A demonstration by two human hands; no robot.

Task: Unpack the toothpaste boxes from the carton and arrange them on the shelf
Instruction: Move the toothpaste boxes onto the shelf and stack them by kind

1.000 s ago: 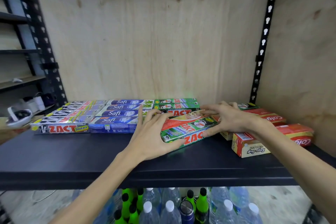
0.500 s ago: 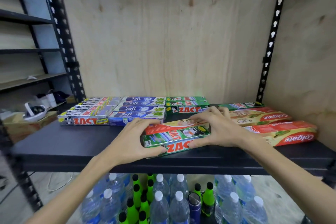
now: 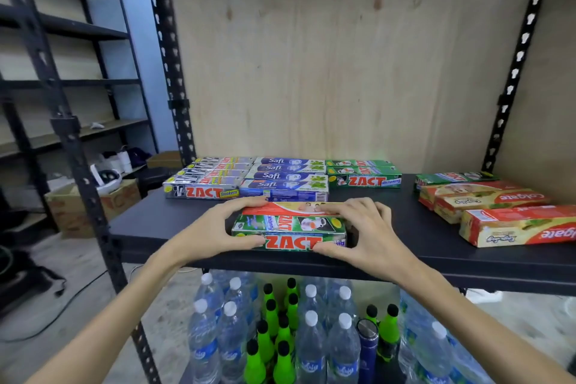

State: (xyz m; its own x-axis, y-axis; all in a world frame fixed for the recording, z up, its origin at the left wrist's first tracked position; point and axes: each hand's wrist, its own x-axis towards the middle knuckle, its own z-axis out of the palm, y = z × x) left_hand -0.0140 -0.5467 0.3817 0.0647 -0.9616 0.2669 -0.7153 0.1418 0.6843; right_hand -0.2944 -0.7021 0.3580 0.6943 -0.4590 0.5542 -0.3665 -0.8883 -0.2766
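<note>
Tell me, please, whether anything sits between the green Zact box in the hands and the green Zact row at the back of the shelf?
Yes: a red box lies right behind the held green Zact box, both gripped by the left hand and right hand. Beyond it, bare shelf leads to the green Zact row.

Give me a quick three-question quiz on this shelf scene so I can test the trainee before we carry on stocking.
1. True or false: both the left hand and the right hand grip the green ZACT box at the front of the black shelf.
2. Which boxes lie at the far right of the shelf? A) Safi B) Colgate C) ZACT Smokers
3. Fill in: directly behind the green box, a ____ box is caught between the same fingers.

Key
1. True; one hand grips each end.
2. B, the Colgate boxes.
3. Red; the Safi boxes and ZACT Smokers boxes lie further back, untouched.
</note>
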